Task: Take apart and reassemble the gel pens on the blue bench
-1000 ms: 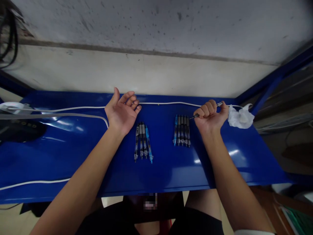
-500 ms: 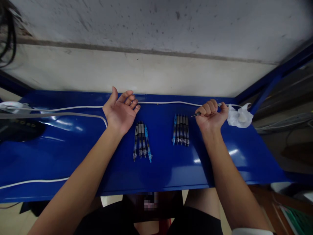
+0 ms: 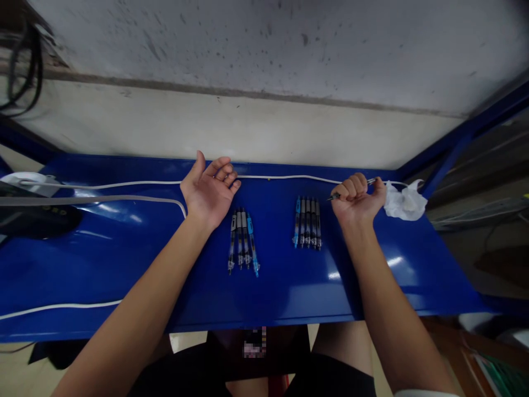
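Observation:
My left hand (image 3: 211,197) is palm up with its fingers apart and loosely curled, holding nothing. Just below its fingers lies a left group of pens (image 3: 240,240), several with grey upper parts and a light-blue one at the right edge, slightly fanned. My right hand (image 3: 356,199) is closed, palm up, around a thin pen (image 3: 334,197); its dark pointed end sticks out on the left and a short piece shows by the thumb. Most of that pen is hidden by the fingers. To its left, a right group of pens (image 3: 308,223) lies side by side, with a light-blue one at the left end.
Everything lies on a blue metal table (image 3: 273,300) against a wall (image 3: 273,132). A white cable (image 3: 128,183) runs along the back behind both hands. Crumpled white tissue (image 3: 406,199) sits right of my right hand. A black object (image 3: 39,215) stands at the far left.
The view has shifted slightly, so everything sits a little lower and to the right. Both hands keep nearly the same pose, and the pens lie as before.

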{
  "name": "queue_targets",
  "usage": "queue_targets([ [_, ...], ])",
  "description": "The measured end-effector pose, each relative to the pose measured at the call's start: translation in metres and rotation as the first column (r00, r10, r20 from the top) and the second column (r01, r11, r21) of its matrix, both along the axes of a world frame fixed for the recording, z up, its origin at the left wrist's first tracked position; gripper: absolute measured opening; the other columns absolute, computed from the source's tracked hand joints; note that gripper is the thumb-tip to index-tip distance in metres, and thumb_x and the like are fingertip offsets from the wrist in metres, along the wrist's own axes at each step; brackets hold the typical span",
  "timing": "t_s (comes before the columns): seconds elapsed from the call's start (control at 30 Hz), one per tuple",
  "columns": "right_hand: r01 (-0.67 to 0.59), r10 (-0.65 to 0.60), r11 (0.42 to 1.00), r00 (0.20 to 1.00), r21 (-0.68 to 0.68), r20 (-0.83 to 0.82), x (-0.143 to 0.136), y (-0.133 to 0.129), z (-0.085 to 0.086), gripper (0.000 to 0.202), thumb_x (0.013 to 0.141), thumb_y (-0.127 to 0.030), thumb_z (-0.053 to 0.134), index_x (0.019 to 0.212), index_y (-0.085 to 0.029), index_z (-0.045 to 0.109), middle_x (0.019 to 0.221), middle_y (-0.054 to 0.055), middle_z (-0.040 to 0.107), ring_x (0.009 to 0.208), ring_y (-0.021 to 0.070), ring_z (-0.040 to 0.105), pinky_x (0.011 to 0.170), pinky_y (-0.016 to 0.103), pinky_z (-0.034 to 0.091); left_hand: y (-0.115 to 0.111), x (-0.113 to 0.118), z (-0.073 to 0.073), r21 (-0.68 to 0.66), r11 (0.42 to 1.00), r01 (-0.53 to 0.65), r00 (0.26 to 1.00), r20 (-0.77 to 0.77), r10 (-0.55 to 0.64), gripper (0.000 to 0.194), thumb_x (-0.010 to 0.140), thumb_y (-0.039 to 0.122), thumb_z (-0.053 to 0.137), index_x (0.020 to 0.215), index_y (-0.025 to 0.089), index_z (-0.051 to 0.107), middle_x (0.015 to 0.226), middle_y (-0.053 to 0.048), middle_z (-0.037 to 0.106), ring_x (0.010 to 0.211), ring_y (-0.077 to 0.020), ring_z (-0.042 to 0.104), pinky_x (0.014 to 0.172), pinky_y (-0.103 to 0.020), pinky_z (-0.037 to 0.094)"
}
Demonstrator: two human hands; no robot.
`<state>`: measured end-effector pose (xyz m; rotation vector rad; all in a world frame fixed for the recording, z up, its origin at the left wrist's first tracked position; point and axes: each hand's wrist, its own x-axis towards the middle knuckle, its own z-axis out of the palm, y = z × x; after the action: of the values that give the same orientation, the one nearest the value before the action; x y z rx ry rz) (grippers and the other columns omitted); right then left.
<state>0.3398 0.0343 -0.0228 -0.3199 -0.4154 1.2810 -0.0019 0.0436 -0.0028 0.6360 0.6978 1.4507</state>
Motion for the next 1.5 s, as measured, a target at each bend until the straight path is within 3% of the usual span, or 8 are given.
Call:
queue_targets([
  [0.23,0.015,-0.016,1.000,0.985,0.008,0.174,-0.004,0.002,0.010,0.067,0.097,-0.048,0.078,0.064,-0.027,0.024,0.054,-0.010,0.020,0.045,0.0105,0.023,0.045,0.027,0.033,0.000,0.000,0.001,0.007,1.000,0.001,1.000,0.005,-0.001,0.060,0.096,0.081,0.065,0.093,0.024,0.080,0.083,-0.009,0.077,0.081,-0.0219,0.076,0.072,-0.032,0.062],
  [0.4,0.116,-0.073,0.990,0.906,-0.080,0.417,-0.010,-0.004,0.035,0.047,0.097,-0.062,0.072,0.072,-0.027,0.055,0.065,-0.005,0.050,0.060,0.0148,0.055,0.060,0.031,0.052,0.003,-0.002,-0.003,0.016,1.000,-0.012,1.000,-0.025,0.012,0.057,0.095,0.080,0.067,0.092,0.025,0.081,0.083,-0.009,0.077,0.082,-0.0226,0.075,0.072,-0.033,0.060],
  [0.53,0.255,-0.156,0.964,0.768,-0.073,0.621,-0.004,-0.037,0.041,0.046,0.098,-0.074,0.068,0.090,-0.028,0.070,0.057,-0.010,0.037,0.047,0.0134,0.041,0.049,0.027,0.043,0.007,-0.004,-0.006,0.041,0.998,-0.037,0.999,-0.031,0.038,0.056,0.094,0.080,0.069,0.090,0.026,0.081,0.081,-0.009,0.077,0.082,-0.0219,0.075,0.071,-0.033,0.058],
  [0.63,0.388,-0.197,0.921,0.442,0.011,0.875,0.004,-0.076,0.027,0.041,0.105,-0.067,0.066,0.103,-0.027,0.075,0.061,-0.007,0.046,0.050,0.0146,0.046,0.051,0.029,0.046,0.009,-0.005,-0.008,0.048,0.998,-0.040,0.999,-0.017,0.041,0.057,0.093,0.081,0.068,0.090,0.026,0.082,0.081,-0.009,0.077,0.082,-0.0218,0.075,0.070,-0.033,0.057],
  [0.77,0.291,-0.107,0.930,-0.369,0.224,0.923,0.009,-0.118,-0.001,0.052,0.112,-0.060,0.053,0.145,-0.024,0.070,0.132,0.017,0.076,0.126,0.0330,0.071,0.110,0.054,0.056,0.009,-0.005,-0.008,0.048,0.998,-0.043,0.999,0.013,0.042,0.058,0.092,0.082,0.069,0.090,0.025,0.082,0.080,-0.009,0.077,0.080,-0.0205,0.074,0.069,-0.032,0.056],
  [0.87,0.193,-0.051,0.957,-0.627,0.218,0.777,0.007,-0.128,-0.016,0.064,0.115,-0.060,0.043,0.163,-0.021,0.057,0.162,0.023,0.062,0.156,0.0395,0.054,0.124,0.064,0.045,0.009,-0.005,-0.009,0.043,0.998,-0.045,0.999,0.025,0.044,0.057,0.092,0.080,0.071,0.090,0.024,0.082,0.081,-0.008,0.077,0.077,-0.0191,0.072,0.068,-0.031,0.055],
  [1.13,0.123,0.014,0.987,-0.719,0.107,0.695,-0.015,-0.127,-0.019,0.075,0.117,-0.064,0.030,0.175,-0.018,0.042,0.183,0.020,0.033,0.172,0.0348,0.030,0.136,0.064,0.030,0.014,-0.007,-0.017,0.048,0.998,-0.037,0.999,0.017,0.036,0.057,0.087,0.081,0.076,0.091,0.024,0.081,0.078,-0.005,0.076,0.074,-0.0158,0.070,0.070,-0.032,0.053],
  [1.5,0.122,0.025,0.989,-0.697,0.084,0.717,-0.035,-0.131,-0.020,0.086,0.115,-0.069,0.032,0.181,-0.015,0.024,0.184,0.021,0.030,0.173,0.0343,0.026,0.138,0.063,0.028,0.014,-0.008,-0.015,0.038,0.999,-0.004,0.996,0.085,0.001,0.052,0.091,0.071,0.078,0.092,0.019,0.083,0.084,-0.006,0.073,0.074,-0.0146,0.066,0.066,-0.026,0.052],
])
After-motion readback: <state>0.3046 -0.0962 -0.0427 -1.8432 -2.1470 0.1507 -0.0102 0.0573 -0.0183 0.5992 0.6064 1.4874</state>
